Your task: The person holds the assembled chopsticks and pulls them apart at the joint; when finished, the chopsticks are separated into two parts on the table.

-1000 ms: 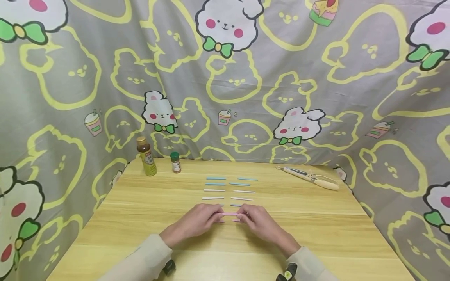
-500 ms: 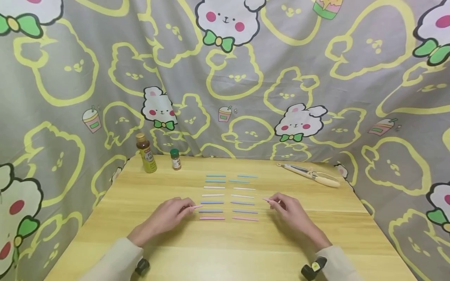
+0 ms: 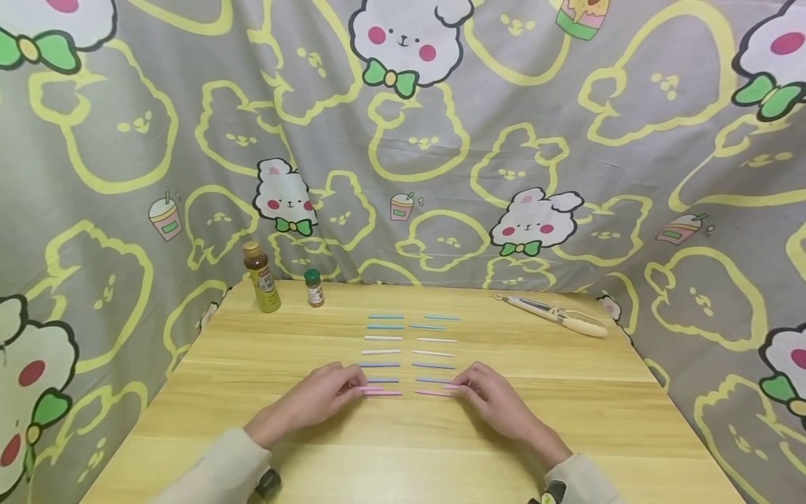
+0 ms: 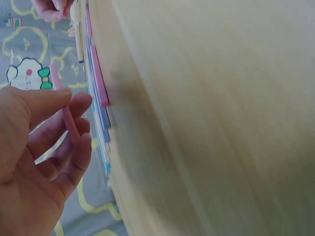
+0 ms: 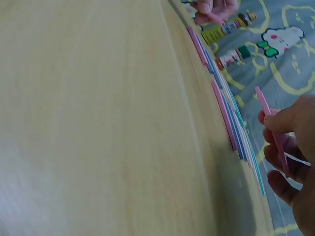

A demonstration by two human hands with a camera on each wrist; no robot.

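Note:
My left hand [image 3: 317, 400] pinches a thin pink stick [image 4: 71, 123], straw-like in look, between thumb and fingers. A matching pink stick [image 5: 278, 142] is pinched in my right hand [image 3: 500, 406]. Both held sticks are raised off the wooden table [image 3: 403, 448], over the near ends of two columns of sticks lying flat. Nearest to me in these columns lie a left pink stick [image 3: 392, 393] and a right pink stick [image 3: 428, 393]. Beyond them come blue-violet sticks [image 3: 433, 365], white sticks [image 3: 383, 338] and light-blue sticks [image 3: 385, 327]. My fingers partly cover the columns' outer ends.
At the back left stand a brown bottle with a yellow label [image 3: 267, 287] and a small green-capped jar [image 3: 314, 288]. Tongs with cream handles [image 3: 554, 315] lie at the back right. A patterned curtain [image 3: 441, 161] surrounds the table's back and sides.
Both hands first met at one pink length in the middle. They drew apart, each with a pink stick, and have since come back inward and nearer to me.

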